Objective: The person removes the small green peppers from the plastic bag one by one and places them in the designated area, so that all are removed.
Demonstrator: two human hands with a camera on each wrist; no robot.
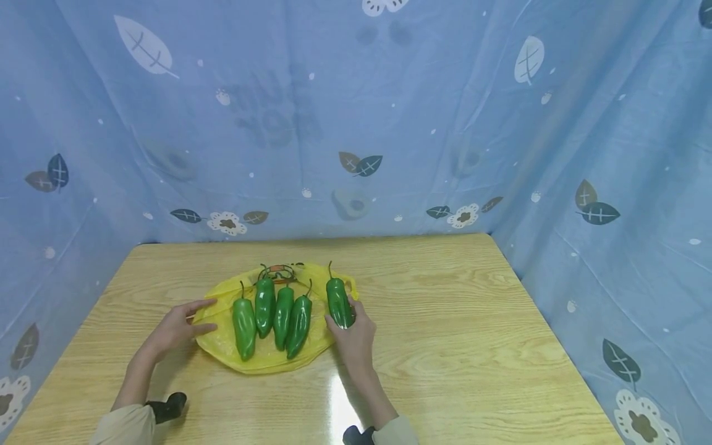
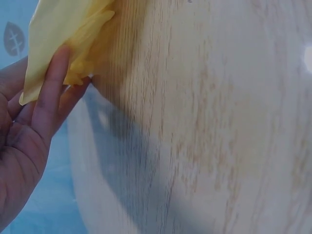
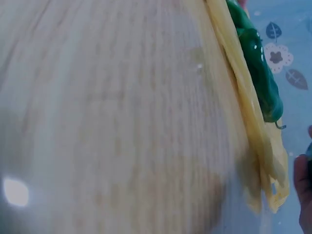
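A yellow plastic bag (image 1: pixel 267 366) lies flat on the table, with several glossy green chili peppers (image 1: pixel 243 327) side by side on it, stems pointing away. At the bag's left edge, my left hand (image 1: pixel 173 329) pinches the plastic; the left wrist view shows the yellow sheet (image 2: pixel 53 36) between its fingers. My right hand (image 1: pixel 357 339) grips the rightmost green chili pepper (image 1: pixel 337 295) near its lower end, above the bag's right side. In the right wrist view only part of that hand (image 3: pixel 304 192) shows at the edge, beside the bag and other peppers (image 3: pixel 258 63).
The wooden table (image 1: pixel 445 321) extends widely to the right of the bag. Blue patterned cloth (image 1: pixel 311 123) hangs behind the table and along both sides. Black wrist mounts (image 1: pixel 169 408) sit on both forearms. An orange and dark marking (image 1: pixel 276 272) shows at the bag's far edge.
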